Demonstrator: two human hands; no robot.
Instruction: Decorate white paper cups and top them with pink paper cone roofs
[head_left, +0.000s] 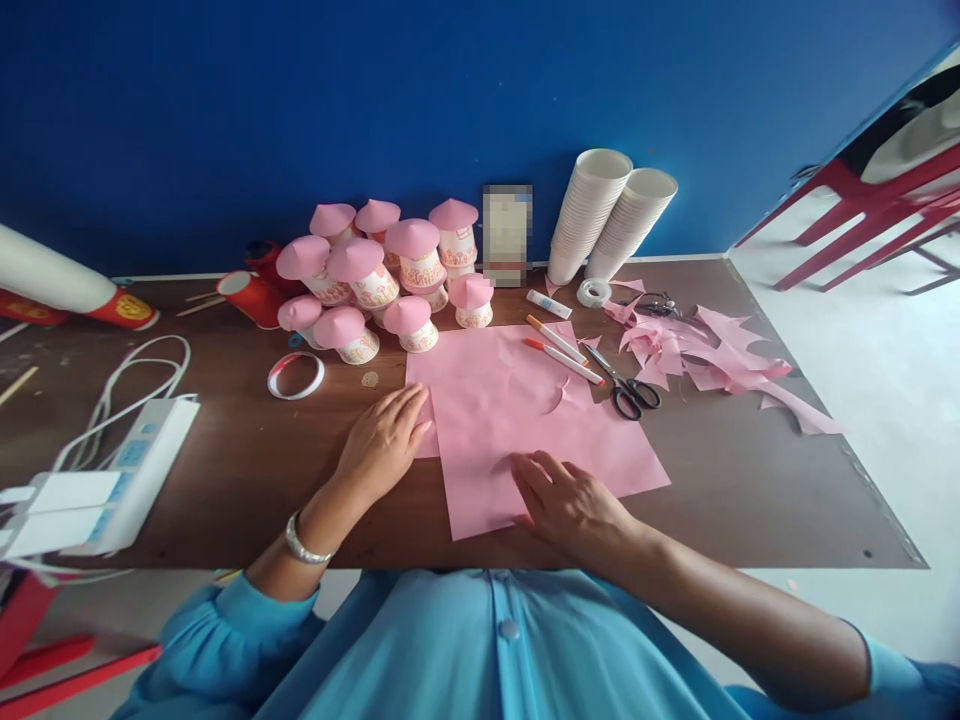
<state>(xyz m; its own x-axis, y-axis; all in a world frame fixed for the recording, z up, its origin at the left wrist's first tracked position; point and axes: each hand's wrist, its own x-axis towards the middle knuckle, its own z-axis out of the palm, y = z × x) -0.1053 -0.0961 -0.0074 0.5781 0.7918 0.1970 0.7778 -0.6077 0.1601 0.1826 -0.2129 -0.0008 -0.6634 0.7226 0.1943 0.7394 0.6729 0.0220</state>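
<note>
Pink paper (pixel 495 400) lies on the table in front of me, with a second pink sheet showing under its left side. My left hand (pixel 386 435) rests flat across the left edge, fingers stretched out. Over the front part of the paper is my right hand (pixel 570 500), its fingers loosely bent and apart from the thumb, which is near the front edge. Black-handled scissors (pixel 634 395), an orange marker (pixel 556 338) and a red-capped marker (pixel 564 360) lie at the paper's upper right. A curved pink scrap (pixel 574 393) sits beside them.
Several paper cups with pink cone tops (pixel 412 240) stand at the back, beside a pixelated upright object (pixel 508 235). White cup stacks (pixel 589 215), a glue stick (pixel 549 304), tape (pixel 595 292) and pink scraps (pixel 720 350) are rightward. Left are a tape roll (pixel 295 376) and power strip (pixel 146 475).
</note>
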